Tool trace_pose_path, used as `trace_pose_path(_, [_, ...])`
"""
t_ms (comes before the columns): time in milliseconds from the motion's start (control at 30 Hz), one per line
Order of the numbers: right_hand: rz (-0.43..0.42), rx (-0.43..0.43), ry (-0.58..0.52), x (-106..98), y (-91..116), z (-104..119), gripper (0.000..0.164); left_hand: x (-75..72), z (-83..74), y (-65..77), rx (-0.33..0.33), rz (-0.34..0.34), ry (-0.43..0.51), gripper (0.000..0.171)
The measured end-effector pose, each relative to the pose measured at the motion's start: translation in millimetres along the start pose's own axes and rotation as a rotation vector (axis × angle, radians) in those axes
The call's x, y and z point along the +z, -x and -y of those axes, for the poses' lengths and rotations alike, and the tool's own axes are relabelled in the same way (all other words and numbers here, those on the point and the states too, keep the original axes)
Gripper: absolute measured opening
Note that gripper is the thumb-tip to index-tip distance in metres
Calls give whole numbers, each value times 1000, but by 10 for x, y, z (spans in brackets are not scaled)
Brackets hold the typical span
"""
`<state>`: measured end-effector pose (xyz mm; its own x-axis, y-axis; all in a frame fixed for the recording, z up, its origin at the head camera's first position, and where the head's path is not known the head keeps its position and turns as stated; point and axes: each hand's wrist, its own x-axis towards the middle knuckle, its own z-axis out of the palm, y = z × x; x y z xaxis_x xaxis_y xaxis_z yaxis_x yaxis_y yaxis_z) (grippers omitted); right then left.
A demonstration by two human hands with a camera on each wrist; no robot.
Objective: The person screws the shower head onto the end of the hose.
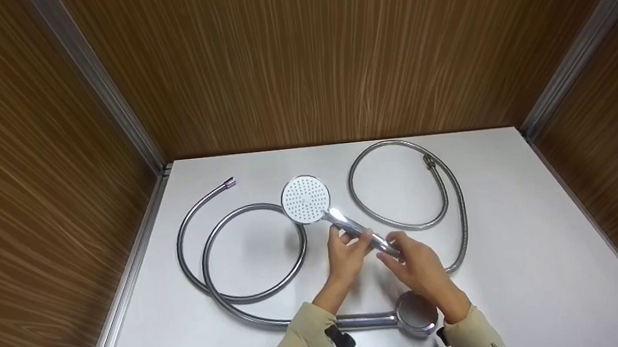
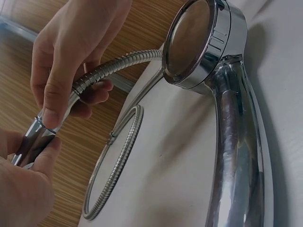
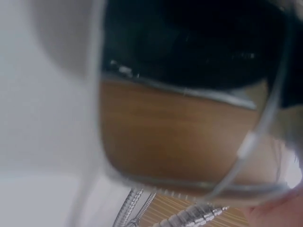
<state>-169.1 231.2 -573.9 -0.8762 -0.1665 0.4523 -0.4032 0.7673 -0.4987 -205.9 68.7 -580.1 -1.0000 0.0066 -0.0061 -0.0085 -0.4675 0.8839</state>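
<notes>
My left hand (image 1: 347,257) grips the chrome handle of a shower head (image 1: 305,199), raised above the table with its round white spray face up. At the lower end of that handle, my right hand (image 1: 420,264) pinches the end fitting of a ribbed metal hose (image 2: 123,64), as the left wrist view shows. Fitting and handle are in line, end to end; the fingers partly hide the joint. From there the hose runs to a loop on the right. Below my hands lies a second chrome shower head (image 1: 419,329), which fills much of the right wrist view.
Another grey metal hose (image 1: 258,298) loops over the left of the white table (image 1: 512,189) and meets the second shower head's handle (image 1: 366,320). Its free end fitting (image 1: 230,182) points to the back. Wood-grain panels (image 1: 299,62) close in the back and sides.
</notes>
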Motion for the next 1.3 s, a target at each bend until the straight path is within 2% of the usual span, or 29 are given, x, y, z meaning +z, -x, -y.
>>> trace_pose_path(133, [1, 11, -8, 15, 2, 17, 24, -13, 11, 2, 4, 7, -20, 53])
trace_pose_path(333, [-6, -20, 1, 33, 8, 18, 20, -30, -5, 12, 13, 18, -32, 55])
trace_pose_path(567, [-37, -45, -6, 40, -14, 9, 35, -23, -37, 15, 4, 28, -17, 51])
trace_pose_path(700, [-57, -72, -15, 44, -28, 5, 32, -24, -33, 10, -2, 28, -16, 52])
trace_pose_path(967, [-19, -52, -24, 22, -30, -5, 24, -22, -7, -4, -1, 17, -6, 51])
trace_pose_path(1300, [-11, 1, -16, 17, -19, -7, 28, -21, 13, -5, 3, 7, 16, 50])
